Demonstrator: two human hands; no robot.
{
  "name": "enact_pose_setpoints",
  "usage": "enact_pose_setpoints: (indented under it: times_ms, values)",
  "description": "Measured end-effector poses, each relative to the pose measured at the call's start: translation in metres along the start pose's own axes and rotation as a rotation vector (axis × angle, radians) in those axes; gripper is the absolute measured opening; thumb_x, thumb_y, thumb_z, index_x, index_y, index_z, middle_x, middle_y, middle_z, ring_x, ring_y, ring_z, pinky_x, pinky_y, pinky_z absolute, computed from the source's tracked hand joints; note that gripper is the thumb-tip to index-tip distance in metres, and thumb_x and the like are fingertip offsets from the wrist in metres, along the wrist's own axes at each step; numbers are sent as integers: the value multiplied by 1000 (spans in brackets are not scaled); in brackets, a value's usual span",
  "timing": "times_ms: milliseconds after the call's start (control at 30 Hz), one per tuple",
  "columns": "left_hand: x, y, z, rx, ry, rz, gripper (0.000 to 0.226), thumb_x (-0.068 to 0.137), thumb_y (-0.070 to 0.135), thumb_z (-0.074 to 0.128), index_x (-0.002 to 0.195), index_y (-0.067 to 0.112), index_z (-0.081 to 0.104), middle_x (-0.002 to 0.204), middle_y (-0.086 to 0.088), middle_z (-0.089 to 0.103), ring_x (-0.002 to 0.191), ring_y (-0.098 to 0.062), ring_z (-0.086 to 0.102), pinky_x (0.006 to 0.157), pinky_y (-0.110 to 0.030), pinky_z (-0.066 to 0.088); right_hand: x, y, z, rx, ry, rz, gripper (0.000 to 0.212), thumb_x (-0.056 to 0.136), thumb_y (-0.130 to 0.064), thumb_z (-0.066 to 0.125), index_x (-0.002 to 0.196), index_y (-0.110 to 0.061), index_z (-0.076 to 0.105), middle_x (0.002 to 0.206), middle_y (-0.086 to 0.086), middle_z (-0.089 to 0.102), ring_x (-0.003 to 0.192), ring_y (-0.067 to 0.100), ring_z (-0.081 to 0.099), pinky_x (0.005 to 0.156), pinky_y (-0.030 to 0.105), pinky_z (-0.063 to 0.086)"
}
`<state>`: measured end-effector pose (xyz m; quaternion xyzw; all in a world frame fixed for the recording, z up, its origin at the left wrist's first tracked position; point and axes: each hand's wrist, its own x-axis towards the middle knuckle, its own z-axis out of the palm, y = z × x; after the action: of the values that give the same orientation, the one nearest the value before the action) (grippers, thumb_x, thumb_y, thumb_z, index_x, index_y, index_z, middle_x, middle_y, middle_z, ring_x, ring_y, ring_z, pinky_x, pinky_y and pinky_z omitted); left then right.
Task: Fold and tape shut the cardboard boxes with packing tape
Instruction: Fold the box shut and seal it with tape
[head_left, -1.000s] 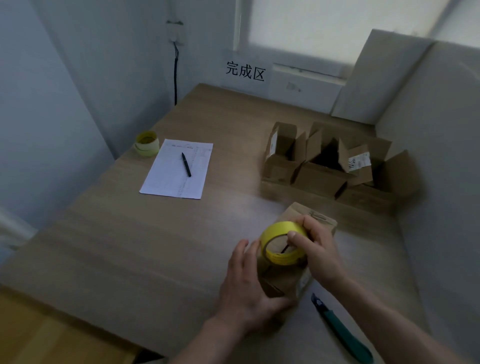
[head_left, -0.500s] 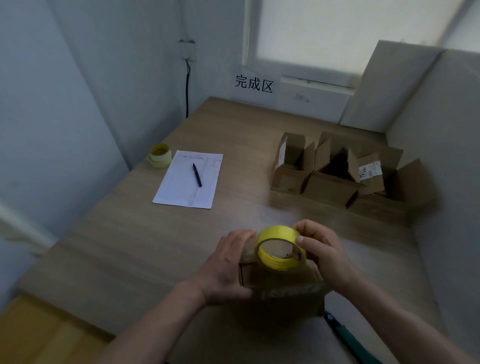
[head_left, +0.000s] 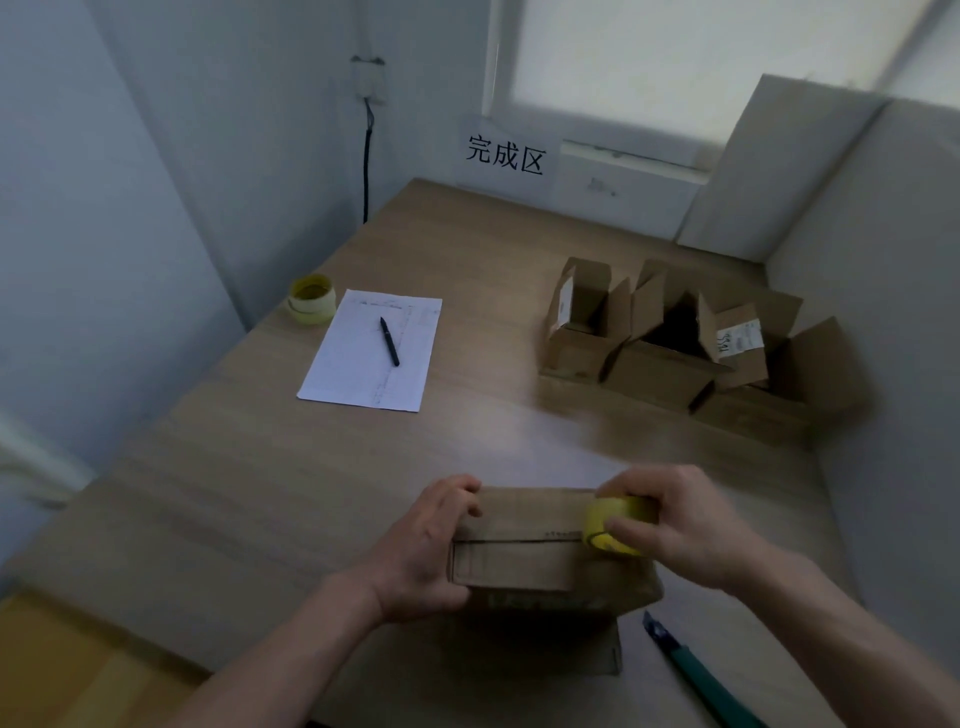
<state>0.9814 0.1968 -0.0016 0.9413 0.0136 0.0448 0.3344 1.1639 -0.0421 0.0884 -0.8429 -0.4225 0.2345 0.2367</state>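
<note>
A: Where's the cardboard box (head_left: 540, 545)?
B: At the near edge of the table (head_left: 260, 467), flaps folded down. The left hand (head_left: 426, 551) grips its left end, fingers curled over the top.
A: And the tape?
B: The right hand (head_left: 685, 525) pinches the yellow tape roll (head_left: 615, 525) against the box's right top corner.
A: Anything else?
B: A green utility knife (head_left: 691, 670) lies just right of the box. Three open boxes (head_left: 675, 343) stand farther back, well apart from a paper sheet (head_left: 363, 364) with a pen (head_left: 389, 341) and a second tape roll (head_left: 311, 300).
</note>
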Motion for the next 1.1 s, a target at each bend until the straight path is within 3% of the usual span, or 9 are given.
enact_pose_setpoints:
  times_ms: [67, 133, 267, 367, 433, 533, 733, 933, 1100]
  values:
    - [1, -4, -3, 22, -10, 14, 64, 63, 35, 74, 117, 21, 42, 144, 5, 29, 131, -6, 30, 101, -5, 27, -6, 2, -6, -221, -2, -6, 20, 85, -48, 69, 103, -45, 62, 100, -23, 60, 90, -6, 57, 75, 22, 53]
    - [2, -7, -6, 43, -33, 24, 64, 63, 36, 72, 118, 22, 42, 145, 6, 26, 133, -4, 27, 102, -4, 25, -10, 5, -9, -252, -5, 22, 18, 84, -51, 68, 99, -43, 63, 95, -20, 60, 88, -5, 56, 72, 20, 51]
    - [3, -13, -5, 66, -56, 31, 65, 63, 39, 71, 119, 24, 41, 146, 7, 24, 133, -2, 24, 101, 2, 18, -18, 15, -9, 192, 59, 121, 18, 83, -44, 68, 72, -29, 67, 69, -4, 62, 64, 7, 57, 60, 31, 44]
    - [5, -15, -5, 70, -66, 28, 66, 63, 39, 72, 119, 25, 41, 145, 9, 24, 131, 0, 24, 99, 3, 19, -19, 23, -6, 309, 87, 166, 23, 81, -34, 71, 63, -23, 64, 60, -2, 54, 58, 10, 51, 59, 34, 40]
    - [6, -15, -6, 66, -80, 24, 65, 62, 37, 72, 118, 26, 39, 145, 10, 24, 130, 1, 25, 99, 2, 21, -19, 30, -5, 132, 126, 220, 29, 83, -31, 76, 60, -20, 60, 58, -2, 56, 55, 9, 51, 56, 33, 42]
    - [5, -16, -6, 72, -81, 20, 66, 62, 33, 73, 118, 24, 41, 146, 9, 24, 132, -1, 26, 100, 1, 21, -16, 32, -3, -169, 160, 272, 35, 78, -45, 77, 58, -23, 59, 56, -5, 57, 54, 6, 53, 47, 22, 37]
    - [5, -14, -8, 96, -89, 23, 66, 64, 29, 73, 121, 21, 41, 149, 5, 23, 138, -5, 21, 105, -2, 16, -11, 37, 4, -206, 102, 331, 34, 80, -51, 72, 66, -22, 62, 65, -2, 62, 63, 13, 57, 57, 38, 49]
    - [4, -14, -8, 111, -99, 43, 63, 66, 29, 72, 121, 25, 40, 150, 10, 20, 139, -2, 17, 106, -4, 17, -1, 42, 7, -394, 60, 384, 33, 80, -56, 67, 67, -27, 59, 66, -9, 60, 63, 4, 55, 48, 24, 33]
    - [5, -14, -9, 113, -110, 34, 64, 67, 29, 73, 121, 26, 39, 150, 11, 20, 139, -1, 17, 107, -4, 17, 3, 47, 12, -347, -36, 437, 33, 78, -59, 66, 73, -27, 63, 75, -8, 62, 71, 9, 57, 61, 33, 50]
